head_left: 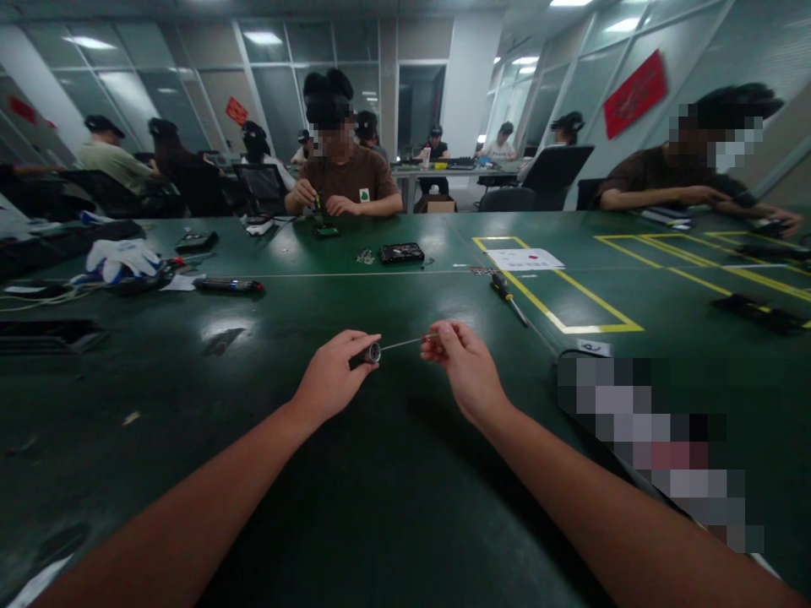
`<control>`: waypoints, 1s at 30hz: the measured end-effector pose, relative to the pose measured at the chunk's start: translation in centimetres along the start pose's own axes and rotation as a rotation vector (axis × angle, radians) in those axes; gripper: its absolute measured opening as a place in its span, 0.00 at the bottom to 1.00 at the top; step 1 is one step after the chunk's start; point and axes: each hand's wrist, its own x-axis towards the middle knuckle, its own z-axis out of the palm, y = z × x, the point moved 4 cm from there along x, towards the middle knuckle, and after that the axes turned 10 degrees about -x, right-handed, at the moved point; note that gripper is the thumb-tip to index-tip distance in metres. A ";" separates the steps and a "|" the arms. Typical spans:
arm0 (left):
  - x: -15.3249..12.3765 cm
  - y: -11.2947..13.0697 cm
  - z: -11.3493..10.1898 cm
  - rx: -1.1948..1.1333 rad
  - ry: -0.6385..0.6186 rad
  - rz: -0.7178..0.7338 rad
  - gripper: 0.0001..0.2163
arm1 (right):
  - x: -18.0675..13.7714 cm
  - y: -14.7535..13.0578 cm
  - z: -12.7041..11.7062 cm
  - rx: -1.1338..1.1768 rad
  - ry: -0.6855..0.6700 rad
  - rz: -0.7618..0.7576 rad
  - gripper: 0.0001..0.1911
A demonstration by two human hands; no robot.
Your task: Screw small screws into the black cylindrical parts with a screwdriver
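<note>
My left hand (333, 376) is closed around a small dark spool (369, 353) with a shiny round end, held just above the green table (393, 473). A thin silvery wire (402, 343) runs from the spool to my right hand (465, 363), which pinches its free end between thumb and fingertips. The two hands are a short gap apart, with the wire stretched between them.
A yellow-handled screwdriver (507, 295) lies beyond my right hand by yellow floor-tape lines (570, 291). A black tool (226, 285), white gloves (123, 257) and a dark device (401, 252) lie farther off. A person (342, 173) sits opposite; others work at the sides. A blurred object (652, 439) lies at right.
</note>
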 end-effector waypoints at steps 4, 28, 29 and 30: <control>0.1 0.1 0.1 0.008 0.002 -0.003 0.20 | -0.1 -0.1 0.2 -0.018 -0.023 -0.014 0.16; -0.1 0.2 0.0 0.013 0.005 -0.025 0.20 | -0.6 -0.5 0.7 0.012 -0.126 0.004 0.17; -0.1 0.3 -0.1 0.015 0.007 -0.019 0.20 | -0.6 -0.5 0.7 0.020 -0.110 0.020 0.16; -0.1 0.3 -0.1 0.016 0.010 -0.014 0.20 | -0.5 -0.4 0.7 0.035 -0.089 0.038 0.15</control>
